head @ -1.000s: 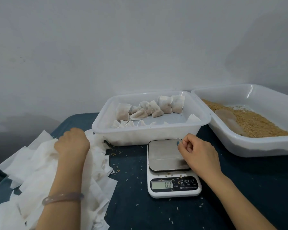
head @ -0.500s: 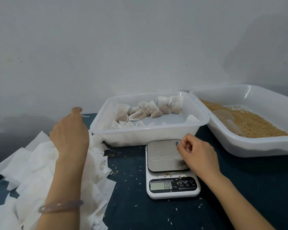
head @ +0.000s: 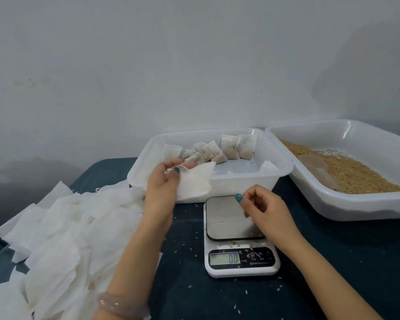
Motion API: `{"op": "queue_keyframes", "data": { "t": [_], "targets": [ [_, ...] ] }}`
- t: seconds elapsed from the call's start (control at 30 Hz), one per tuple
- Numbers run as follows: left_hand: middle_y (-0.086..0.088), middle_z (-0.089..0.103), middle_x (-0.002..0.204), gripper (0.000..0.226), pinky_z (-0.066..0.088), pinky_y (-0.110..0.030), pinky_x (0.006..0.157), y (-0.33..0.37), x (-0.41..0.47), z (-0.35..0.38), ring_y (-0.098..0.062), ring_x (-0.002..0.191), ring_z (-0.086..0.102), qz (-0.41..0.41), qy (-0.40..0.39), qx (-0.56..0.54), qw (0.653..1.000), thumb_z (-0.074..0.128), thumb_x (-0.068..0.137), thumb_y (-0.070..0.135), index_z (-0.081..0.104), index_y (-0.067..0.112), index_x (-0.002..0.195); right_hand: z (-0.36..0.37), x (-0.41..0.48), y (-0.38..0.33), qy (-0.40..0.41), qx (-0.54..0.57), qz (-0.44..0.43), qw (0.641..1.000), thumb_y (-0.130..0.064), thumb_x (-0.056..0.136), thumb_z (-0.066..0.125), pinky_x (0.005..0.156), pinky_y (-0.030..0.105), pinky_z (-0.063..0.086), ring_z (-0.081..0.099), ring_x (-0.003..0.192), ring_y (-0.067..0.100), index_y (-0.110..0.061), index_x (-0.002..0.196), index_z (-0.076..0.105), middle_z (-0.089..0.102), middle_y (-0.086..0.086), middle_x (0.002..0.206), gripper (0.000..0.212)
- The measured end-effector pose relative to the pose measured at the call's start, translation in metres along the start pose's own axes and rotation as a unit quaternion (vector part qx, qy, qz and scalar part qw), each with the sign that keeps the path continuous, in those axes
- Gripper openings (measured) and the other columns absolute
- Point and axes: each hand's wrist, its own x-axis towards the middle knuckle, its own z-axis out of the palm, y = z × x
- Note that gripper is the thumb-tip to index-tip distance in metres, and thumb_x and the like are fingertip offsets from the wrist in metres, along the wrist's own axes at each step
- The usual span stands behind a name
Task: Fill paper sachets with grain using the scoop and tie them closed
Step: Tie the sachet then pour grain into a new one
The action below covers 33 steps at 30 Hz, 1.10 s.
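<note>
My left hand [head: 163,181] pinches an empty white paper sachet [head: 196,181] by its top edge and holds it up in front of the middle tub. My right hand [head: 263,211] hovers over the plate of the digital scale [head: 231,218], fingers loosely curled, holding nothing that I can see. The scale reads 0.0. A pile of empty sachets [head: 62,232] lies at the left. Several filled, tied sachets [head: 226,148] sit in the white middle tub [head: 282,169]. The right tub [head: 346,204] holds brown grain [head: 353,174] with a translucent scoop [head: 316,169] lying in it.
Everything stands on a dark blue cloth [head: 333,262] scattered with loose grains. A plain grey wall [head: 194,65] rises right behind the tubs. A pale bangle [head: 123,306] is on my left wrist.
My left hand has lifted off the pile of empty sachets and swung right with one sachet pinched in it. My right hand has stayed over the scale, its fingers slightly more spread.
</note>
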Motion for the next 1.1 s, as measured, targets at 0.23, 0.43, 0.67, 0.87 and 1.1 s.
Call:
{"op": "queue_keyframes", "data": {
  "t": [0.23, 0.43, 0.67, 0.87, 1.1],
  "targets": [
    [0.007, 0.076, 0.104, 0.025, 0.055, -0.04, 0.077, -0.028, -0.039, 0.026, -0.022, 0.088, 0.07, 0.03, -0.116, 0.058, 0.991, 0.042, 0.103, 0.005, 0.059, 0.02, 0.112, 0.004, -0.003, -0.011, -0.072, 0.151, 0.074, 0.983, -0.046, 0.09, 0.058, 0.045, 0.023, 0.047, 0.059, 0.053, 0.011, -0.016, 0.092, 0.069, 0.063, -0.005, 0.068, 0.032],
    [-0.005, 0.072, 0.107, 0.027, 0.059, -0.03, 0.064, -0.027, -0.039, 0.026, -0.016, 0.087, 0.072, -0.032, -0.137, -0.04, 0.989, 0.061, 0.097, 0.018, 0.057, 0.016, 0.123, -0.002, 0.003, 0.0, 0.041, 0.123, 0.059, 0.99, -0.028, 0.093, 0.064, 0.053, 0.017, 0.051, 0.064, 0.062, 0.003, -0.021, 0.094, 0.069, 0.07, -0.011, 0.077, 0.009],
    [-0.008, 0.065, 0.112, 0.036, 0.06, -0.029, 0.067, -0.032, -0.042, 0.027, -0.023, 0.081, 0.074, 0.062, -0.145, 0.022, 0.987, 0.068, 0.093, 0.019, 0.049, 0.033, 0.119, -0.005, 0.005, 0.005, 0.07, 0.113, 0.062, 0.989, -0.032, 0.093, 0.062, 0.065, 0.023, 0.058, 0.069, 0.081, 0.007, -0.025, 0.097, 0.068, 0.072, -0.011, 0.088, 0.01],
    [0.007, 0.064, 0.108, 0.019, 0.058, -0.023, 0.064, -0.033, -0.042, 0.025, -0.023, 0.075, 0.071, 0.112, -0.154, 0.079, 0.979, 0.063, 0.096, 0.013, 0.062, 0.031, 0.101, -0.005, 0.005, 0.006, 0.051, 0.074, 0.053, 0.995, -0.032, 0.095, 0.059, 0.069, 0.034, 0.06, 0.067, 0.082, 0.012, -0.022, 0.1, 0.067, 0.07, -0.005, 0.09, 0.013],
    [0.022, 0.063, 0.105, 0.02, 0.058, -0.023, 0.061, -0.031, -0.042, 0.025, -0.017, 0.077, 0.07, 0.114, -0.129, 0.061, 0.983, 0.065, 0.094, 0.011, 0.057, 0.023, 0.107, -0.006, 0.005, 0.007, 0.053, 0.084, 0.048, 0.994, -0.032, 0.095, 0.058, 0.07, 0.035, 0.059, 0.068, 0.082, 0.015, -0.02, 0.1, 0.067, 0.07, -0.005, 0.089, 0.015]
  ]
}}
